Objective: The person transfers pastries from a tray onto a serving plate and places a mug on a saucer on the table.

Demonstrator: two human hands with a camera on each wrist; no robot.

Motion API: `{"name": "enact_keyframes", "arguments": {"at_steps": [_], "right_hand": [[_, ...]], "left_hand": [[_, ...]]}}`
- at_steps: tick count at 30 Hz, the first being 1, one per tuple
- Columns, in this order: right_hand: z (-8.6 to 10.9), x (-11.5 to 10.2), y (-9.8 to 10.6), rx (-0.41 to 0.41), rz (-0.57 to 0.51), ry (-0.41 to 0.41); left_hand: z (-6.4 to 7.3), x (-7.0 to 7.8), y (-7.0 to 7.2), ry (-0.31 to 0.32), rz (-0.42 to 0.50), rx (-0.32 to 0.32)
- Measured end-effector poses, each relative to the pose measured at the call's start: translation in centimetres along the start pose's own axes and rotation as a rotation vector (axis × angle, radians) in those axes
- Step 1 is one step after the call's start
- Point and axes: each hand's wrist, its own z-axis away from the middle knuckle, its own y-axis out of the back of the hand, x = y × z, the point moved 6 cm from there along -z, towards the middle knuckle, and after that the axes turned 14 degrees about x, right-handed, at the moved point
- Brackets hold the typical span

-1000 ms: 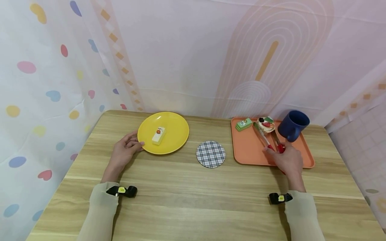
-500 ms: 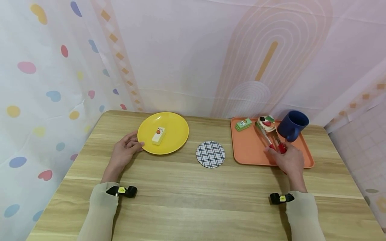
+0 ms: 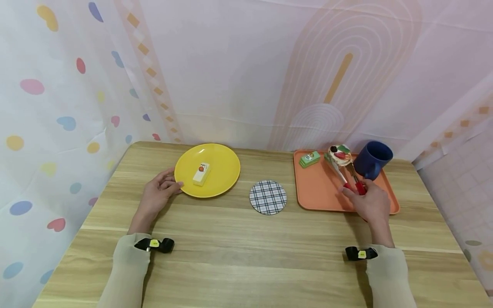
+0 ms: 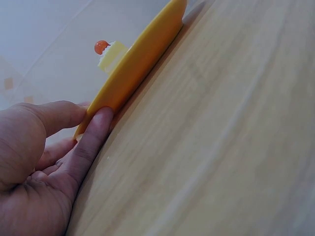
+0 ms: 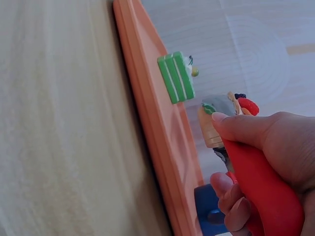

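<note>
On the left of the table, my left hand point(image 3: 157, 192) pinches the rim of a yellow plate point(image 3: 225, 171), thumb above and fingers at the edge in the left wrist view. A pale yellow toy cake slice point(image 3: 201, 174) with an orange-red topping lies on the plate. My right hand point(image 3: 371, 204) grips red-handled tongs point(image 5: 268, 189). Between the tong ends is a round toy fruit tart point(image 3: 340, 155) with red and dark fruit, seemingly raised off the orange tray point(image 3: 316, 192). The tart's far side is hidden.
A green toy cake slice point(image 3: 309, 159) sits at the tray's back left corner. A dark blue mug point(image 3: 372, 159) stands at its back right, close to the tongs. Between plate and tray lies a round plaid coaster point(image 3: 268, 197). A patterned curtain point(image 3: 239, 77) hangs behind the table.
The tongs have closed in on the fruit tart and lifted it slightly. My right hand has shifted a little to the right. The left hand keeps its place at the plate.
</note>
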Motion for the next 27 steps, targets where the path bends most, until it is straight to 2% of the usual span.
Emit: {"name": "enact_keyframes", "arguments": {"at_steps": [12, 27], "right_hand": [[0.4, -1.7, 0.6, 0.037, -0.015, 0.054], [1.2, -3.3, 0.4, 0.030, -0.056, 0.093]], "left_hand": [[-0.1, -0.2, -0.1, -0.003, -0.003, 0.002], [-0.1, -0.2, 0.0, -0.011, -0.011, 0.005]]}}
